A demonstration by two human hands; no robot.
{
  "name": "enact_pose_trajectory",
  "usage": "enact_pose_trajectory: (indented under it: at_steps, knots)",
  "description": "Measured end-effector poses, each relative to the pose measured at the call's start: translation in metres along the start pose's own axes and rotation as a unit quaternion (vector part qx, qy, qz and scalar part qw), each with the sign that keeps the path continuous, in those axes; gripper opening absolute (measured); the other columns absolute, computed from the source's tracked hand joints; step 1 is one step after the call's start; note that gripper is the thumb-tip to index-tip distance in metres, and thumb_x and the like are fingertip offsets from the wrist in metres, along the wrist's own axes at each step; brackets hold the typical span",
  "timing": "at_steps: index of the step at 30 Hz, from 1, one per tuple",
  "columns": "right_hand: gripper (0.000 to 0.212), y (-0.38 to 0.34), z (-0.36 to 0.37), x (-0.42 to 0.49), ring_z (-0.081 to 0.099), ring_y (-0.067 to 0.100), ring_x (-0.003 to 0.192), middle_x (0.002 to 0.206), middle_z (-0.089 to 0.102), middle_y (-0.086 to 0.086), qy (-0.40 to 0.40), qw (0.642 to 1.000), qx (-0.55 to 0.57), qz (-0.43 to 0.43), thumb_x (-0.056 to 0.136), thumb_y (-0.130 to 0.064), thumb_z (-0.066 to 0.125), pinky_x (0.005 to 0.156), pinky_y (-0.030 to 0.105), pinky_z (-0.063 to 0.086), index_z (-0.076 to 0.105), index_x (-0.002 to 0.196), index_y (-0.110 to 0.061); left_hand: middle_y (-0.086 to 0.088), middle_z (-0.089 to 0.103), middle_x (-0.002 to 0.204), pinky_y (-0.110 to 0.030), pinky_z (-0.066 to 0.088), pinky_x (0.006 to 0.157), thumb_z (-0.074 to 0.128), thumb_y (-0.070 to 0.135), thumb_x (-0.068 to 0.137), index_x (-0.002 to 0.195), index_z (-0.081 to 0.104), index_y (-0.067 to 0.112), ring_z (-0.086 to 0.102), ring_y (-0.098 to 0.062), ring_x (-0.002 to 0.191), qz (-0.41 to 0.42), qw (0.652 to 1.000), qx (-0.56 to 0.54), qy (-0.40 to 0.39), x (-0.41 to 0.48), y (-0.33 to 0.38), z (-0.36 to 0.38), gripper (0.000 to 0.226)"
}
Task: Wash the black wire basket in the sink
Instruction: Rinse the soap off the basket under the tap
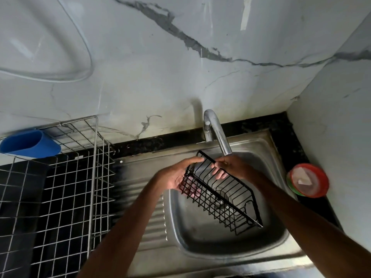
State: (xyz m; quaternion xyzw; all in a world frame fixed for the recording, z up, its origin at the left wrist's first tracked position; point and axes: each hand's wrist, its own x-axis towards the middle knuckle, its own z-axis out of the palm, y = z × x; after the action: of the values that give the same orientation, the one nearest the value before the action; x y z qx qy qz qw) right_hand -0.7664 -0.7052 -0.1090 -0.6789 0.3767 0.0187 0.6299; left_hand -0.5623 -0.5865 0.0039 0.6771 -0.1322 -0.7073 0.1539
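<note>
A long black wire basket (pixel 224 199) is held tilted over the steel sink bowl (pixel 200 233), its far end up under the tap spout (pixel 220 137) and its near end low to the right. My left hand (pixel 176 175) grips the basket's upper left end, fingers curled under the wire side. My right hand (pixel 228 165) holds the top rim near the spout, fingers reaching inside the basket. I cannot tell whether water runs from the spout.
A steel dish rack (pixel 80 177) with a blue cup holder (pixel 30 145) stands on the left counter beside the ribbed drainboard (pixel 152 217). A red-rimmed soap tub (pixel 309 180) sits in the right corner against the marble wall.
</note>
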Motion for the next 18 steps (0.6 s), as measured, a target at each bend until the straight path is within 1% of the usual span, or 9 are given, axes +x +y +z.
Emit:
enact_pose_trajectory:
  at_steps: [1, 3, 5, 6, 8, 10, 13, 16, 18]
  knots:
    - [0.021, 0.0, -0.003, -0.002, 0.077, 0.025, 0.077, 0.091, 0.077, 0.01, 0.016, 1.0, -0.011, -0.009, 0.105, -0.008, 0.049, 0.064, 0.034, 0.062, 0.067, 0.112, 0.001, -0.021, 0.014, 0.169, -0.048, 0.03, 0.118, 0.061, 0.07, 0.085, 0.162, 0.017, 0.023, 0.027, -0.037, 0.151, 0.004, 1.0, 0.014, 0.013, 0.003, 0.006, 0.007, 0.1]
    - [0.019, 0.007, -0.006, -0.004, 0.077, 0.019, 0.076, 0.09, 0.076, 0.006, 0.038, 0.999, -0.027, -0.018, 0.104, -0.007, 0.05, 0.063, 0.031, 0.061, 0.067, 0.112, -0.002, -0.018, 0.028, 0.163, -0.051, 0.038, 0.114, 0.063, 0.071, 0.082, 0.157, 0.027, 0.028, 0.04, -0.035, 0.141, 0.008, 0.999, 0.035, 0.03, 0.012, 0.012, 0.016, 0.093]
    - [0.016, 0.016, -0.009, -0.006, 0.075, 0.009, 0.079, 0.093, 0.076, 0.002, 0.062, 0.997, -0.051, -0.022, 0.102, -0.01, 0.056, 0.071, 0.039, 0.062, 0.071, 0.107, -0.01, -0.01, 0.049, 0.142, -0.041, 0.055, 0.086, 0.063, 0.067, 0.084, 0.146, 0.042, 0.028, 0.057, -0.025, 0.112, 0.014, 0.999, 0.032, 0.038, 0.011, 0.018, 0.025, 0.077]
    - [0.015, 0.022, -0.01, -0.005, 0.073, 0.001, 0.079, 0.093, 0.075, -0.001, 0.076, 0.995, -0.055, -0.03, 0.1, -0.018, 0.061, 0.075, 0.041, 0.062, 0.074, 0.103, -0.01, -0.006, 0.048, 0.14, -0.037, 0.056, 0.076, 0.063, 0.065, 0.085, 0.145, 0.045, 0.026, 0.058, -0.023, 0.108, 0.013, 0.999, 0.029, 0.037, 0.011, 0.02, 0.029, 0.074]
    - [0.044, 0.01, -0.012, -0.008, 0.067, -0.012, 0.072, 0.083, 0.075, -0.006, 0.116, 0.99, -0.067, -0.053, 0.092, -0.049, 0.064, 0.073, 0.024, 0.058, 0.078, 0.092, -0.007, -0.015, 0.032, 0.161, -0.037, 0.052, 0.081, 0.064, 0.059, 0.088, 0.15, 0.041, 0.023, 0.047, -0.031, 0.134, 0.017, 0.998, 0.057, 0.026, 0.016, 0.023, 0.037, 0.075]
    - [0.044, -0.013, -0.015, -0.009, 0.059, -0.016, 0.058, 0.068, 0.071, -0.007, 0.149, 0.98, -0.118, -0.057, 0.087, -0.05, 0.066, 0.058, 0.007, 0.04, 0.078, 0.076, -0.009, -0.016, 0.017, 0.169, -0.048, 0.039, 0.109, 0.064, 0.053, 0.091, 0.153, 0.036, 0.019, 0.025, -0.036, 0.151, 0.028, 0.995, 0.092, 0.023, 0.02, 0.028, 0.045, 0.075]
    - [0.015, -0.024, -0.019, 0.004, 0.066, 0.005, 0.069, 0.08, 0.073, 0.003, 0.182, 0.971, -0.152, -0.042, 0.08, -0.017, 0.084, 0.058, 0.012, 0.045, 0.079, 0.084, -0.004, -0.017, 0.01, 0.171, -0.06, 0.013, 0.122, 0.064, 0.054, 0.092, 0.148, 0.042, 0.024, 0.013, -0.038, 0.155, 0.027, 0.994, 0.104, 0.017, 0.024, 0.028, 0.048, 0.068]
    - [0.012, -0.025, -0.015, 0.01, 0.074, 0.023, 0.077, 0.089, 0.078, 0.013, 0.186, 0.98, -0.049, -0.049, 0.078, -0.01, 0.085, 0.075, 0.034, 0.061, 0.079, 0.088, -0.008, -0.017, 0.005, 0.171, -0.059, 0.011, 0.123, 0.062, 0.056, 0.091, 0.156, 0.033, 0.021, 0.01, -0.036, 0.156, 0.021, 0.995, 0.092, 0.018, 0.024, 0.025, 0.04, 0.08]
    - [0.009, -0.023, -0.01, 0.006, 0.074, 0.014, 0.07, 0.076, 0.078, 0.003, 0.154, 0.987, 0.023, -0.027, 0.085, -0.008, 0.078, 0.071, 0.029, 0.061, 0.074, 0.079, -0.014, -0.018, 0.006, 0.171, -0.056, 0.018, 0.122, 0.062, 0.06, 0.087, 0.16, 0.026, 0.021, 0.013, -0.035, 0.156, 0.01, 0.996, 0.087, 0.015, 0.024, 0.021, 0.032, 0.09]
